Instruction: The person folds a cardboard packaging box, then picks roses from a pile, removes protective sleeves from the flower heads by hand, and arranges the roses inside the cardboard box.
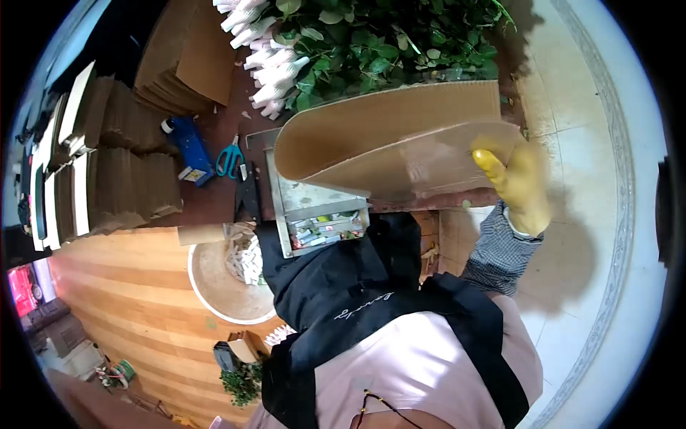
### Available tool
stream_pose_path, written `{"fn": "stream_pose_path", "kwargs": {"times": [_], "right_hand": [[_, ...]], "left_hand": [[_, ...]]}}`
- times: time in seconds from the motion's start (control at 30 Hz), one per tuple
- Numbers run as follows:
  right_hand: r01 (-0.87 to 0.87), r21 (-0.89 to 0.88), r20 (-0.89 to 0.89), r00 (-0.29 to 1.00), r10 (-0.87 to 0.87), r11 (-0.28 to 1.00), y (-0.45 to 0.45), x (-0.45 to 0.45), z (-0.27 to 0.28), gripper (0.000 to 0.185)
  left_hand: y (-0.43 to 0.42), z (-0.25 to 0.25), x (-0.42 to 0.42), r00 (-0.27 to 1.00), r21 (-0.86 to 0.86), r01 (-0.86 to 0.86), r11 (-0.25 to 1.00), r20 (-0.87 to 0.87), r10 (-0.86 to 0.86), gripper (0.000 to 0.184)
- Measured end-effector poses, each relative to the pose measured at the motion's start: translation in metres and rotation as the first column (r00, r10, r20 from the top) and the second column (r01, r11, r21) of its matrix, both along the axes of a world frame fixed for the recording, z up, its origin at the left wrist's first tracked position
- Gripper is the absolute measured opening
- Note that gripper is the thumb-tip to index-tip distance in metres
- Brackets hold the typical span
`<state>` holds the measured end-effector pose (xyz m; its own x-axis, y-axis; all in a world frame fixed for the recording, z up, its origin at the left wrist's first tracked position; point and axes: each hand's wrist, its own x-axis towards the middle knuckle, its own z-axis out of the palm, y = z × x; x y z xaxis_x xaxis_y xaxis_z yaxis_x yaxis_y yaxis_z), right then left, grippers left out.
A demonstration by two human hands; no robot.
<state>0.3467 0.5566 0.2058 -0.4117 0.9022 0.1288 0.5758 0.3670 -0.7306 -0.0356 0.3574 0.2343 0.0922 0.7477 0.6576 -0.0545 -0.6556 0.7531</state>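
My right hand (520, 187), in a yellow rubber glove and a checked sleeve, grips the right end of a bent cardboard sheet (421, 161), thumb on the near face. The glove is partly blurred. The sheet curves back on itself at its left and stands on edge over a metal frame (281, 207). Just behind it lies a pile of leafy green stems (371, 61), their heads in white net sleeves (275, 75). My left hand does not show; a blurred arm-like shape lies at the bottom left edge.
Left on the table are blue-handled scissors (230, 159), a blue box (189, 150), stacked folded cardboard (121, 182) and upright brown sheets (189, 53). A round white tub (207, 300) with white scraps stands on the wooden floor. Tiled floor (572, 164) lies right.
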Motion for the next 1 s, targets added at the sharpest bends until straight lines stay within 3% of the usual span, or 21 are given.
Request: {"fn": "stream_pose_path", "kwargs": {"times": [0.17,0.23,0.27,0.3,0.43,0.47,0.5,0.57,0.67,0.7,0.77,0.87,0.9,0.93,0.97,1.0], "right_hand": [[-0.124,0.037,-0.185,0.974,0.129,0.992,0.006,-0.01,-0.017,0.025],[-0.108,0.123,-0.112,0.986,0.122,0.986,0.012,-0.01,-0.026,0.023],[-0.019,-0.039,-0.135,0.991,0.013,0.999,0.009,-0.013,-0.026,0.027],[-0.04,-0.06,-0.154,0.988,0.03,0.997,0.012,-0.019,-0.026,0.025],[-0.232,0.206,-0.111,0.96,0.259,0.95,0.028,-0.026,-0.046,0.018],[-0.211,0.139,-0.138,0.963,0.23,0.968,0.024,-0.032,-0.035,0.016],[-0.281,0.309,-0.053,0.949,0.312,0.908,0.028,-0.043,-0.024,0.019],[-0.364,0.397,0.077,0.928,0.365,0.842,0.033,-0.048,-0.011,0.023],[-0.516,0.418,0.316,0.854,0.412,0.748,0.04,-0.064,0.003,0.028],[-0.545,0.393,0.368,0.831,0.417,0.74,0.037,-0.074,0.003,0.029],[-0.599,0.327,0.37,0.793,0.485,0.73,0.036,-0.105,-0.01,0.024],[-0.662,0.259,0.549,0.7,0.457,0.703,0.031,-0.154,-0.045,0.009],[-0.68,0.249,0.606,0.665,0.436,0.69,0.028,-0.171,-0.058,0.006],[-0.699,0.192,0.615,0.633,0.47,0.689,0.024,-0.182,-0.075,0.005],[-0.71,0.139,0.623,0.604,0.497,0.69,0.022,-0.19,-0.089,0.005],[-0.72,0.181,0.57,0.632,0.525,0.67,0.023,-0.197,-0.095,0.007]], "left_hand": [[0.016,0.0,-0.007,0.987,-0.085,0.159,0.984,0.022,-0.158,0.017],[0.026,0.003,-0.015,0.969,-0.118,0.245,0.962,0.004,-0.247,0.019],[0.031,0.006,-0.02,0.956,-0.145,0.289,0.946,-0.01,-0.294,0.02],[0.036,0.009,-0.025,0.939,-0.181,0.336,0.925,-0.02,-0.345,0.021],[0.056,0.014,-0.052,0.875,-0.309,0.458,0.833,-0.009,-0.484,0.026],[0.062,0.012,-0.059,0.862,-0.342,0.476,0.811,-0.003,-0.507,0.028],[0.067,0.003,-0.067,0.863,-0.395,0.464,0.793,0.0,-0.505,0.029],[0.078,-0.02,-0.077,0.897,-0.535,0.347,0.771,-0.051,-0.439,0.032],[0.097,-0.102,-0.061,0.908,-0.696,-0.174,0.696,-0.387,-0.159,0.036],[0.105,-0.134,-0.05,0.849,-0.691,-0.351,0.632,-0.519,-0.096,0.036],[0.112,-0.202,-0.042,0.744,-0.596,-0.448,0.666,-0.662,-0.092,0.033],[0.129,-0.27,-0.019,0.686,-0.293,-0.397,0.87,-0.724,0.069,0.019],[0.136,-0.285,-0.015,0.697,-0.175,-0.338,0.925,-0.707,0.121,0.025],[0.138,-0.312,-0.015,0.463,-0.288,-0.248,0.925,-0.874,-0.149,0.036],[0.146,-0.339,-0.002,0.594,-0.002,-0.212,0.977,-0.794,0.127,0.042],[0.142,-0.374,0.008,0.436,0.043,-0.29,0.956,-0.883,0.172,0.044]]}}
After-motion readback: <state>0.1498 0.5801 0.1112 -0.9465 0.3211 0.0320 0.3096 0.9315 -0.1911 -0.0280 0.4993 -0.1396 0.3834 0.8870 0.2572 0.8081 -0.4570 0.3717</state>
